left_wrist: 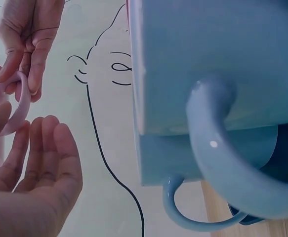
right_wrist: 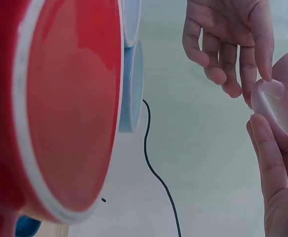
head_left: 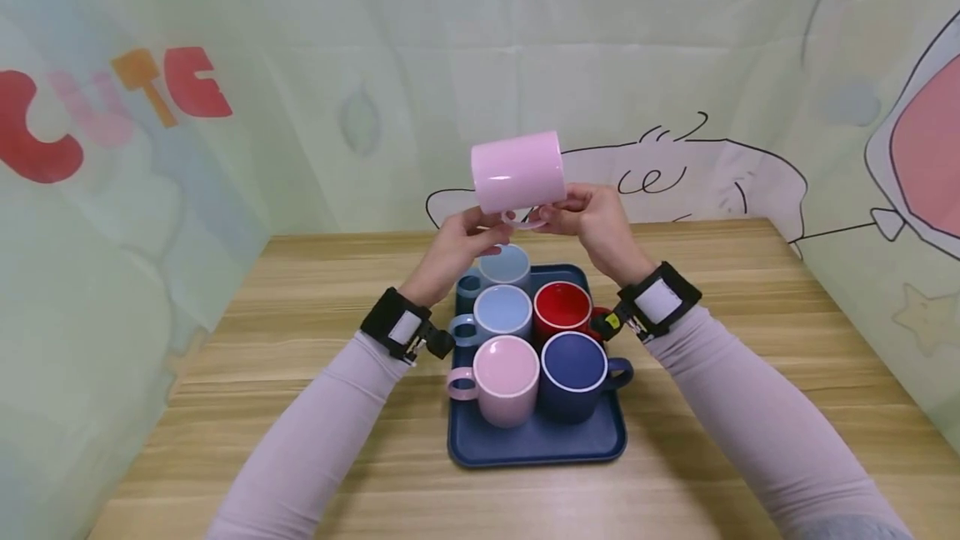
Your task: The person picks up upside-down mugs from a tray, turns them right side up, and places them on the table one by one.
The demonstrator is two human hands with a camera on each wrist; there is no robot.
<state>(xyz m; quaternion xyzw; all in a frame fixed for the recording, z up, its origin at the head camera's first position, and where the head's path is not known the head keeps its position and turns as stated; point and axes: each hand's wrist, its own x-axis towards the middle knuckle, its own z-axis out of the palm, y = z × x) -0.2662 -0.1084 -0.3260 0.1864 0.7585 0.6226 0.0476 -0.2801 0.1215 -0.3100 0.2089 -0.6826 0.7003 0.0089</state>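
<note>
Handle (left_wrist: 22, 104) pinched by left hand (head_left: 459, 247) and right hand (head_left: 597, 222), the pink mug (head_left: 519, 172) could fall — should fingertips (left_wrist: 20, 142) slip

Glossy pink mug (head_left: 519, 172), plain, approx. horiz. (handle facing dn), held up midair

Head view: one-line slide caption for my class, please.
Left hand and right hand hold a pink mug sideways by its handle, above five mugs on a navy tray.
</note>
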